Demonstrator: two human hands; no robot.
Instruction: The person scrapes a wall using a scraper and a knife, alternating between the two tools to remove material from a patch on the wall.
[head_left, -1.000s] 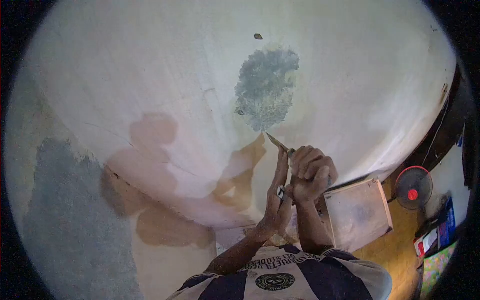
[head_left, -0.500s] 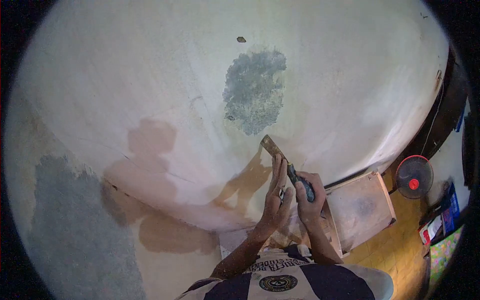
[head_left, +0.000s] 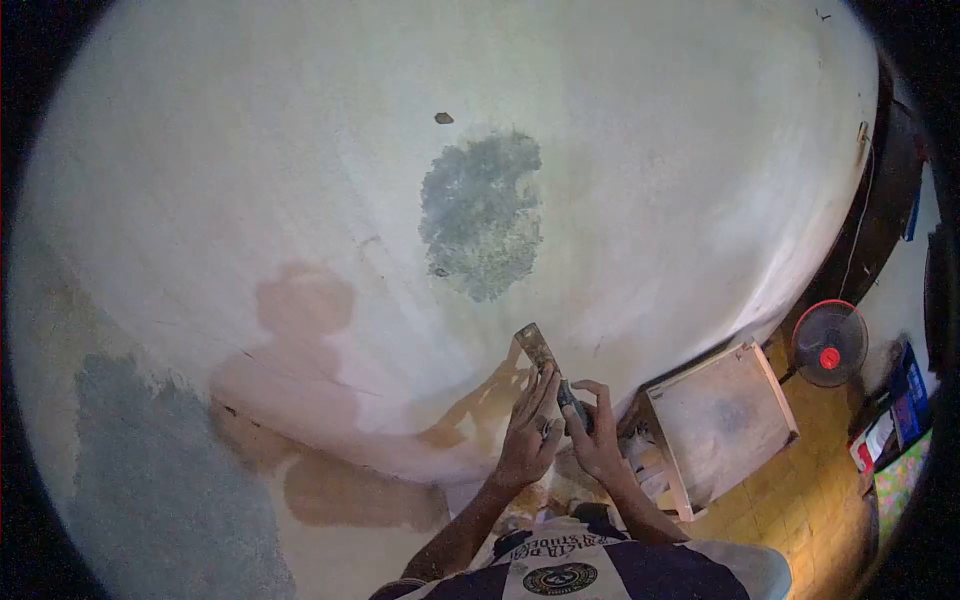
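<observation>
A scraper with a flat, stained metal blade and a dark handle is held in front of the pale wall. My right hand is wrapped round the handle, its index finger bent outward. Against the blade's lower part rest the fingers of my left hand, closed together, with a ring on one of them. Above the blade tip, the wall shows a rough grey patch. Whether the blade touches the wall cannot be made out.
A wooden box-like piece of furniture stands at right, beside a red and black fan on the yellow tiled floor. A larger grey area covers the lower left wall. Small hole near the top.
The view has shifted, so the grey patch appears lower and further left. Both hands and the scraper sit lower in view, farther below the patch. The right index finger has lifted and bent outward.
</observation>
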